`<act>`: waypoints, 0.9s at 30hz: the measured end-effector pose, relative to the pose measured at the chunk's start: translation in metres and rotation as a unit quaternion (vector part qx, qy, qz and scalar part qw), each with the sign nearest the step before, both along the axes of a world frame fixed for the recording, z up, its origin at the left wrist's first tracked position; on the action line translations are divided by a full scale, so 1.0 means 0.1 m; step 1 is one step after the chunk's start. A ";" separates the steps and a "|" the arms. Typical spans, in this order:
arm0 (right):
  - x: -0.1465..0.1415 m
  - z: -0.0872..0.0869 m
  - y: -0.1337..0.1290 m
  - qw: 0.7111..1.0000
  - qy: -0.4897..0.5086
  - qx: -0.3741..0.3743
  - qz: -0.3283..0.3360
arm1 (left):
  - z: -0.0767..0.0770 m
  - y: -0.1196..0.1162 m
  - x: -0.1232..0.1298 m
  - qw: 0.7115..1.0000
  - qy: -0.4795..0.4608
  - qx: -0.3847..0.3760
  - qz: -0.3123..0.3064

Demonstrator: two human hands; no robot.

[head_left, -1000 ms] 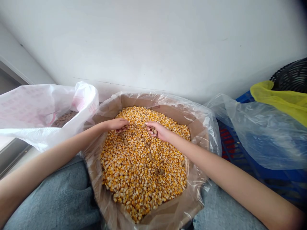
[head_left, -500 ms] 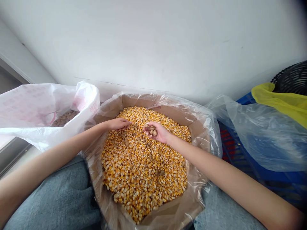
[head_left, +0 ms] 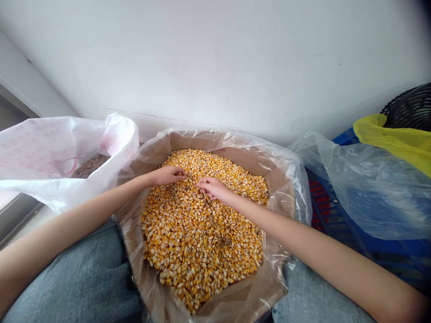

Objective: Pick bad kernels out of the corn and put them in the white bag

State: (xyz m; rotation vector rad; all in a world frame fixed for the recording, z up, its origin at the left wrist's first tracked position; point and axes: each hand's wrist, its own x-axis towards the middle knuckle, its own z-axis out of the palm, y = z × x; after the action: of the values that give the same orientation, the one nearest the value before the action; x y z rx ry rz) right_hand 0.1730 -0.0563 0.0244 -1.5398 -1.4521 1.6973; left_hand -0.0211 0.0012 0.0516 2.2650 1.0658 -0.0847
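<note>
Corn kernels (head_left: 202, 251) fill the plastic-lined carton (head_left: 235, 154); peanuts (head_left: 177, 200) lie on them. Left hand (head_left: 171, 175): above the carton's far-left area, fingers narrowed. Right hand (head_left: 213, 189): above the carton's middle, fingers curled. Whether either grips anything cannot be determined.

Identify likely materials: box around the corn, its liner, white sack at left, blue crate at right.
Box: probably cardboard, matte brown, flat walls.
Liner: clear plastic film, glossy, crinkled with bright highlights.
White sack: probably plastic, satiny, soft folds, faded pink print; woven or sheet, can't tell.
Blue crate: likely rigid plastic, openwork bars; finish unclear.
</note>
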 end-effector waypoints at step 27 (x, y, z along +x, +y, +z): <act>-0.10 0.11 -0.21 0.779 -0.436 0.324 0.314 | 0.08 -0.06 0.01 0.996 0.068 0.064 0.013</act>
State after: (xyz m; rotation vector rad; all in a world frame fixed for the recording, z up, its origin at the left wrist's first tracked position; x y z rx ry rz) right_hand 0.1629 -0.0773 0.0358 -1.5356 -2.8774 0.4364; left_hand -0.0203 -0.0045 0.0598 2.3879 1.2014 -0.1650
